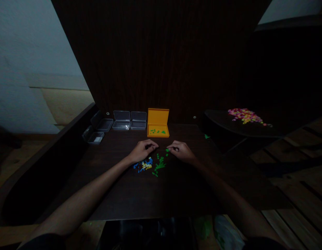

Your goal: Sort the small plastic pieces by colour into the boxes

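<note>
My right hand (182, 151) is closed in a pinch, with a small green toy brick (167, 150) at its fingertips. Across from it, my left hand (143, 150) curls with thumb and fingers close together; whatever may be in them is too small to make out. A loose pile of green bricks (160, 164) lies on the table between and below the hands. Next to my left wrist is a mixed heap of blue, yellow and white bricks (144, 165). Just beyond the hands stands an open yellow box (158, 135) with several green pieces inside.
Clear plastic boxes (121, 125) with raised lids line the back left of the dark table (129, 203). Pink, yellow and purple pieces (245, 115) are heaped on a shelf at the right (220, 123). A green scrap (207, 136) lies near the table's right side. A dark panel (161, 62) rises behind.
</note>
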The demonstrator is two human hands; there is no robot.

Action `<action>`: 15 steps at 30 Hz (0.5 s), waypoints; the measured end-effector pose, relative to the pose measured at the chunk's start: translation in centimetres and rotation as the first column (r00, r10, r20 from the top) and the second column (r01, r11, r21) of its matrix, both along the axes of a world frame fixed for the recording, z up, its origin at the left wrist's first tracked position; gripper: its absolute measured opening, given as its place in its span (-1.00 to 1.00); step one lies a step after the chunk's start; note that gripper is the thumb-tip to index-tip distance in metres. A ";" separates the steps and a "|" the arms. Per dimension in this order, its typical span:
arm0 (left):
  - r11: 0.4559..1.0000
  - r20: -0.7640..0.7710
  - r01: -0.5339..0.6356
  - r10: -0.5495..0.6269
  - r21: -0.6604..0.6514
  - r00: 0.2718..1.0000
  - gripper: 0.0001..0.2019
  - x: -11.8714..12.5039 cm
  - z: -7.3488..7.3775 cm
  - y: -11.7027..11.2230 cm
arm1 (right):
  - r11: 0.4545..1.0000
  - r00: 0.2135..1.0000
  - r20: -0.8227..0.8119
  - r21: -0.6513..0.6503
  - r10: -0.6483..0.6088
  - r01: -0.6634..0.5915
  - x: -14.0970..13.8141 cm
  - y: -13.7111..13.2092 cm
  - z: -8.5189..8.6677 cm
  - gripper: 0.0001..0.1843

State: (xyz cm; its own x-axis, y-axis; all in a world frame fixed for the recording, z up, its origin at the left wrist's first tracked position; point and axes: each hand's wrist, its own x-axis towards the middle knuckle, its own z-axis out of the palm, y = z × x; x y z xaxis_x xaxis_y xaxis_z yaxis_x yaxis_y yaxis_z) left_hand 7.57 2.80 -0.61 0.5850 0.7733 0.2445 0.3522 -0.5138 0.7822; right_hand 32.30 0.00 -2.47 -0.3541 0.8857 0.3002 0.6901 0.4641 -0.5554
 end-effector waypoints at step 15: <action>0.948 -0.218 0.237 -0.190 0.214 0.957 -0.84 -0.6 -0.6 -0.1 | 0.993 0.993 0.017 0.007 0.118 -0.118 0.4 -0.2 0.5 -0.82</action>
State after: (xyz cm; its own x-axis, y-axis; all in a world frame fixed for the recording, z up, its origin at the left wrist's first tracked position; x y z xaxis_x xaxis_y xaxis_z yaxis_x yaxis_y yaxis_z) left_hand 7.02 2.70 -1.17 0.7837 0.5588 0.2712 0.3451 -0.7548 0.5579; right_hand 32.68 -0.18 -1.97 -0.4606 0.8352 0.3004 0.6396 0.5470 -0.5401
